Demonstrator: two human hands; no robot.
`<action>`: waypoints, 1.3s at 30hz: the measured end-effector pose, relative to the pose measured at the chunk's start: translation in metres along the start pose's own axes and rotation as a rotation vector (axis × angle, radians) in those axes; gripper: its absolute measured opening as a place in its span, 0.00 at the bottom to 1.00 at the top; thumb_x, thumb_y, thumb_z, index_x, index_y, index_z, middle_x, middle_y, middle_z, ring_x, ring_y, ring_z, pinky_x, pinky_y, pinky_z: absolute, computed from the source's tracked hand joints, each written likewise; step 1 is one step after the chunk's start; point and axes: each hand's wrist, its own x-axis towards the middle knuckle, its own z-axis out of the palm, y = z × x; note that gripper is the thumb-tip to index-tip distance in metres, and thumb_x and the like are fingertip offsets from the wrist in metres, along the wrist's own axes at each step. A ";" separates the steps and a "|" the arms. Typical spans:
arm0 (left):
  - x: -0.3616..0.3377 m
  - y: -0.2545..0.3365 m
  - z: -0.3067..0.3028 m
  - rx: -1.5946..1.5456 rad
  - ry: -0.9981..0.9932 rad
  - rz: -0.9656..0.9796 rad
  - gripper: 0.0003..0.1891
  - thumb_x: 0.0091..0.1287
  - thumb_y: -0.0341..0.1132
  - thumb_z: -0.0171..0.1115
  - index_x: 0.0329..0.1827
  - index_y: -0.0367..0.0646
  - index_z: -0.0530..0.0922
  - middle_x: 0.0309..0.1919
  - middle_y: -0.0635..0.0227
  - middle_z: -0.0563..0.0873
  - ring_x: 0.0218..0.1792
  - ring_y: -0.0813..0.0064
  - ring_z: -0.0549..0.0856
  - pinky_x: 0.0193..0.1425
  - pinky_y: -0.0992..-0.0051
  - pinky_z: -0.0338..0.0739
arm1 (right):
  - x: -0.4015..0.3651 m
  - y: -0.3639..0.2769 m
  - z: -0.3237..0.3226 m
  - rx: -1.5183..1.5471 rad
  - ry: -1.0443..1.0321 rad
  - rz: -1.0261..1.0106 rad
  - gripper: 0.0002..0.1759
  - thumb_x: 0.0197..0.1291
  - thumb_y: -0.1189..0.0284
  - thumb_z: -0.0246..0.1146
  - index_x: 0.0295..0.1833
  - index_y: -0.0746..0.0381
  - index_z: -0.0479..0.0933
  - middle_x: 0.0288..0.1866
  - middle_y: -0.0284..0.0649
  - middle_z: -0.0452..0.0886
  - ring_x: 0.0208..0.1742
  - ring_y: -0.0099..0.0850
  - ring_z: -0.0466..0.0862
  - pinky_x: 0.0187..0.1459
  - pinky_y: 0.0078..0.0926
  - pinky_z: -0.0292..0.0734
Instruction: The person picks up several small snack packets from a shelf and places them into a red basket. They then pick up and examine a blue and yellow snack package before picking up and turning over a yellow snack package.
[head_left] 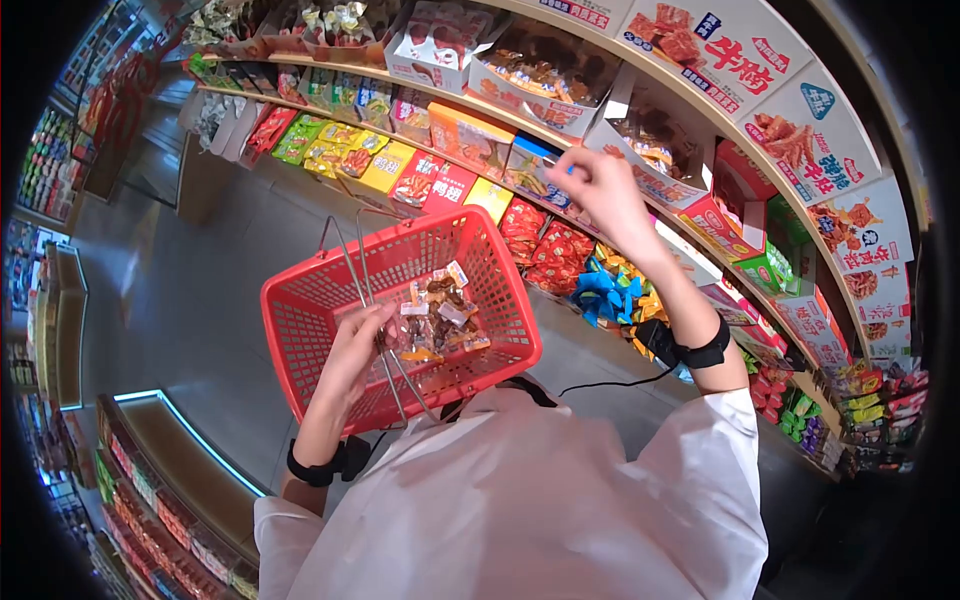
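Observation:
My left hand [355, 345] is closed around the wire handles [362, 270] of a red plastic shopping basket [285, 330]. Inside the basket lies a small heap of individually wrapped snacks [440, 315], brown and white with some orange. My right hand [598, 190] is raised at the shelf, its thumb and fingers pinched together. What is between the fingertips, if anything, is too small to make out. Just behind those fingers is a blue carton [527, 160] on the lower shelf, and an open carton of wrapped snacks [655, 150] stands to their right.
Curved shelves carry open snack boxes [540, 85], with red packets [560, 255] and blue packets [608, 292] lower down. Printed cartons [715, 50] line the top. A lit display counter [190, 450] stands at lower left. A black cable [620, 383] runs to my right forearm strap [690, 345].

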 end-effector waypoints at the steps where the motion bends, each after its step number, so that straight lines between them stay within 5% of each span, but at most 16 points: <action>1: -0.002 0.002 0.003 0.006 -0.037 0.001 0.13 0.67 0.38 0.53 0.26 0.41 0.72 0.23 0.74 0.73 0.27 0.84 0.71 0.34 0.81 0.66 | -0.009 -0.011 0.016 -0.005 -0.165 -0.051 0.12 0.53 0.65 0.62 0.31 0.64 0.77 0.20 0.46 0.77 0.23 0.37 0.78 0.30 0.32 0.71; 3: -0.005 0.008 0.010 0.024 -0.022 -0.020 0.13 0.67 0.38 0.52 0.26 0.41 0.72 0.23 0.75 0.72 0.28 0.84 0.71 0.35 0.81 0.65 | -0.024 -0.033 0.054 -0.252 -0.356 -0.082 0.12 0.55 0.63 0.59 0.35 0.62 0.76 0.26 0.49 0.79 0.33 0.45 0.81 0.38 0.40 0.75; 7: -0.016 0.025 0.017 0.044 -0.050 -0.009 0.13 0.68 0.38 0.52 0.25 0.41 0.71 0.22 0.75 0.72 0.28 0.85 0.71 0.35 0.82 0.64 | -0.026 0.012 0.160 -0.315 -0.356 -0.463 0.08 0.51 0.71 0.58 0.33 0.66 0.75 0.23 0.51 0.78 0.29 0.46 0.81 0.32 0.42 0.77; 9: -0.023 0.031 0.017 0.042 -0.079 0.016 0.13 0.67 0.38 0.53 0.25 0.42 0.71 0.22 0.76 0.72 0.28 0.86 0.70 0.34 0.83 0.62 | -0.023 0.032 0.206 -0.508 -0.575 -0.379 0.06 0.47 0.75 0.58 0.29 0.65 0.78 0.26 0.48 0.80 0.31 0.42 0.83 0.32 0.40 0.78; 12: -0.035 0.035 0.019 0.055 -0.098 -0.007 0.13 0.66 0.38 0.54 0.23 0.43 0.71 0.21 0.76 0.72 0.27 0.86 0.69 0.34 0.83 0.61 | -0.028 0.104 0.296 -0.698 -0.619 -0.405 0.07 0.48 0.72 0.57 0.28 0.61 0.80 0.26 0.45 0.81 0.31 0.40 0.84 0.31 0.35 0.79; 15: -0.050 0.042 0.020 0.080 -0.142 0.015 0.14 0.65 0.37 0.54 0.22 0.42 0.70 0.22 0.75 0.70 0.28 0.84 0.69 0.35 0.81 0.63 | -0.046 0.165 0.353 -0.576 -0.606 -0.087 0.08 0.49 0.66 0.58 0.26 0.53 0.82 0.25 0.40 0.82 0.29 0.35 0.84 0.25 0.35 0.77; 18: -0.056 0.042 0.019 0.116 -0.152 0.034 0.13 0.65 0.36 0.53 0.23 0.41 0.69 0.24 0.74 0.70 0.29 0.81 0.69 0.37 0.80 0.65 | -0.060 0.242 0.424 -0.729 -0.665 -0.212 0.07 0.46 0.69 0.59 0.28 0.55 0.82 0.28 0.42 0.82 0.30 0.35 0.83 0.26 0.35 0.76; 22: -0.051 0.037 0.013 0.042 -0.121 0.016 0.12 0.64 0.38 0.57 0.24 0.42 0.73 0.22 0.77 0.73 0.28 0.87 0.70 0.36 0.82 0.63 | -0.061 0.173 0.376 -0.261 -0.680 0.277 0.13 0.43 0.72 0.61 0.37 0.63 0.81 0.38 0.52 0.81 0.41 0.46 0.82 0.38 0.41 0.78; 24: -0.045 0.034 0.010 0.032 -0.078 0.012 0.09 0.63 0.36 0.58 0.27 0.41 0.75 0.24 0.77 0.73 0.29 0.87 0.70 0.36 0.83 0.64 | -0.051 0.117 0.325 -0.211 -0.755 0.191 0.13 0.42 0.73 0.61 0.37 0.66 0.80 0.37 0.53 0.81 0.41 0.48 0.82 0.39 0.42 0.78; 27: -0.037 0.033 0.007 0.043 -0.034 0.013 0.02 0.58 0.28 0.61 0.32 0.42 0.77 0.24 0.81 0.69 0.28 0.89 0.68 0.34 0.84 0.64 | -0.033 0.052 0.256 -0.052 -0.886 0.409 0.14 0.46 0.70 0.62 0.33 0.72 0.78 0.29 0.54 0.81 0.37 0.42 0.84 0.35 0.37 0.80; 30: -0.021 0.020 -0.004 0.167 -0.019 0.145 0.09 0.54 0.24 0.62 0.38 0.42 0.78 0.24 0.82 0.66 0.25 0.89 0.65 0.32 0.86 0.63 | -0.031 0.040 0.199 0.684 -0.865 0.674 0.12 0.54 0.72 0.58 0.30 0.73 0.75 0.28 0.51 0.80 0.32 0.32 0.83 0.30 0.26 0.80; 32: -0.009 0.009 -0.009 0.247 -0.016 0.154 0.25 0.49 0.20 0.65 0.53 0.43 0.73 0.25 0.82 0.64 0.26 0.88 0.66 0.34 0.86 0.66 | -0.026 0.025 0.166 1.014 -0.805 0.843 0.09 0.57 0.74 0.56 0.32 0.71 0.74 0.30 0.49 0.81 0.29 0.31 0.82 0.30 0.23 0.79; 34: -0.005 0.009 -0.006 0.403 0.000 0.172 0.32 0.47 0.19 0.66 0.59 0.41 0.68 0.28 0.79 0.68 0.28 0.87 0.71 0.38 0.85 0.73 | -0.028 0.007 0.143 1.194 -0.765 0.808 0.08 0.59 0.74 0.54 0.37 0.70 0.72 0.32 0.47 0.79 0.32 0.30 0.81 0.35 0.21 0.78; 36: 0.005 -0.004 -0.002 0.255 -0.121 0.250 0.34 0.52 0.25 0.69 0.63 0.41 0.64 0.47 0.65 0.78 0.46 0.82 0.78 0.45 0.82 0.74 | -0.035 -0.018 0.129 1.319 -0.683 0.798 0.09 0.60 0.74 0.54 0.37 0.70 0.72 0.33 0.46 0.79 0.36 0.30 0.81 0.40 0.21 0.77; 38: 0.010 -0.010 0.004 0.378 -0.091 0.265 0.30 0.54 0.26 0.67 0.61 0.39 0.66 0.42 0.69 0.79 0.41 0.85 0.78 0.44 0.83 0.74 | -0.038 -0.038 0.122 1.343 -0.638 0.736 0.11 0.62 0.71 0.53 0.36 0.69 0.71 0.34 0.46 0.79 0.37 0.30 0.80 0.41 0.22 0.76; 39: 0.016 -0.016 0.004 0.348 -0.125 0.230 0.19 0.59 0.30 0.64 0.53 0.36 0.73 0.37 0.71 0.81 0.37 0.87 0.77 0.41 0.83 0.73 | -0.038 -0.045 0.121 1.378 -0.626 0.710 0.11 0.62 0.70 0.52 0.36 0.69 0.71 0.34 0.46 0.79 0.37 0.30 0.80 0.41 0.22 0.76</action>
